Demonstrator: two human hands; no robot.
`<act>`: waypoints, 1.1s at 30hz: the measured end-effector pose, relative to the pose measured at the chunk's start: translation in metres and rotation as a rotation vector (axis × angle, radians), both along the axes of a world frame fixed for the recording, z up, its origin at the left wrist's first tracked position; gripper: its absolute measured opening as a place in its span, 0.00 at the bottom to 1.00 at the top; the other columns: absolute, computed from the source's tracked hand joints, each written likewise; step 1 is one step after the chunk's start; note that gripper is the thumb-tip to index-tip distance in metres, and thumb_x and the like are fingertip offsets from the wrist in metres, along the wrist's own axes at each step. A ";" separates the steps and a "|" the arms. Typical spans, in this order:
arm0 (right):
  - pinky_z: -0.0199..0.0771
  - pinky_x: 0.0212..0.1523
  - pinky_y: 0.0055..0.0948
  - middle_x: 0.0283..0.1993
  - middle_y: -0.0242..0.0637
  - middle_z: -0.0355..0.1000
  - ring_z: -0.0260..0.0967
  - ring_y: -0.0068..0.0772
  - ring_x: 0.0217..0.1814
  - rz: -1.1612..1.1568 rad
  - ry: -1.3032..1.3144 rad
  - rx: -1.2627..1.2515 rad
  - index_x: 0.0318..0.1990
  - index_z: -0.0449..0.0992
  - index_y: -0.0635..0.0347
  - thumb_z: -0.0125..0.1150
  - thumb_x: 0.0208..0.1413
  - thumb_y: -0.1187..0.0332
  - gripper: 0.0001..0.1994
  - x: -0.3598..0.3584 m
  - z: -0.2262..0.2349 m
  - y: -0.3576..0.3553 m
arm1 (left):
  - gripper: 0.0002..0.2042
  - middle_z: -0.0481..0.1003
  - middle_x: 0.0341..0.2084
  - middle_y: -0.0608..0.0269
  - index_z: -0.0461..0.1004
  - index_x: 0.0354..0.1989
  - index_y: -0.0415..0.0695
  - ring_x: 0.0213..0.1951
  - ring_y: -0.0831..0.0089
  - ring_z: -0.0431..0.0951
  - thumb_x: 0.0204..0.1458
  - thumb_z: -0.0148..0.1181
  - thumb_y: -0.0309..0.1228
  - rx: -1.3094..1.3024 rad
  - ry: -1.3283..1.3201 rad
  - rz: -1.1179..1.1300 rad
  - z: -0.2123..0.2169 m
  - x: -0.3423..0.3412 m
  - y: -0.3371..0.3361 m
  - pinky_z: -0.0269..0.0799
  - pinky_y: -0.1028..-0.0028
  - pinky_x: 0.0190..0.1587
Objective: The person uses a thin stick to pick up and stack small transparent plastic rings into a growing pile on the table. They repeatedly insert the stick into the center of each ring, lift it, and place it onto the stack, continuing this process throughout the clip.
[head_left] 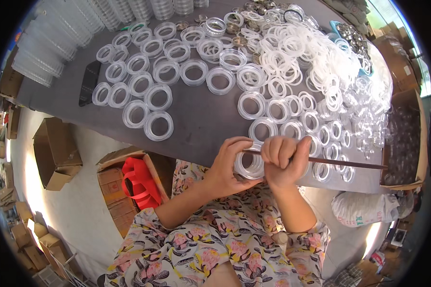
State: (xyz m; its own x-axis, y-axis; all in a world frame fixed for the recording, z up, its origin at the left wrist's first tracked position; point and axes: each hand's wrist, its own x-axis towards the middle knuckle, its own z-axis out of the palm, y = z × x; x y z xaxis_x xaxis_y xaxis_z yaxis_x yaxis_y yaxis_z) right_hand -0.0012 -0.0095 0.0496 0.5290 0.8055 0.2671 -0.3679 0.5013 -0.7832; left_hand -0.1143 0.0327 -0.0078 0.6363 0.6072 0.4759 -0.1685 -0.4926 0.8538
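Near the table's front edge, my left hand [221,171] curls around a clear round plastic ring [248,175], gripping it by its left and lower sides. My right hand [283,160] is a fist wrapped round a thin brown stick [349,164], thumb upward. The stick runs sideways from the ring's upper part out past the fist to the right; whether its left tip touches the ring I cannot tell. Just beyond my hands lie more clear rings [263,137] like the held one. Part of the held ring's right side is hidden by the right fist.
Many assembled-looking clear rings [158,134] cover the left of the grey table [196,138]. A heap of white flat rings [292,45] lies at the back right. Tall stacks of clear plastic parts [45,52] stand far left. A cardboard box [422,143] borders the right edge.
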 end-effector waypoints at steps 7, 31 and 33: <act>0.43 0.13 0.22 0.07 0.28 0.49 0.44 0.21 0.10 0.043 -0.413 -0.277 0.08 0.52 0.57 0.31 0.60 0.58 0.27 0.013 0.029 -0.024 | 0.39 0.60 0.43 0.53 0.53 0.49 0.39 0.48 0.62 0.60 0.27 0.71 0.29 0.000 0.033 0.032 -0.002 0.001 -0.003 0.57 0.68 0.49; 0.44 0.15 0.22 0.06 0.28 0.46 0.43 0.25 0.10 -0.089 -0.107 -0.012 0.06 0.49 0.54 0.28 0.59 0.53 0.29 0.013 0.003 -0.033 | 0.16 0.68 0.41 0.59 0.70 0.40 0.44 0.49 0.65 0.63 0.39 0.60 0.30 0.074 0.120 -0.097 -0.010 0.021 0.090 0.52 0.59 0.53; 0.43 0.14 0.22 0.06 0.28 0.46 0.42 0.24 0.10 -0.086 -0.135 0.004 0.06 0.49 0.53 0.28 0.59 0.53 0.29 0.011 0.005 -0.034 | 0.12 0.70 0.37 0.64 0.72 0.37 0.46 0.48 0.67 0.65 0.40 0.59 0.28 0.356 0.255 -0.082 -0.015 0.032 0.101 0.50 0.59 0.54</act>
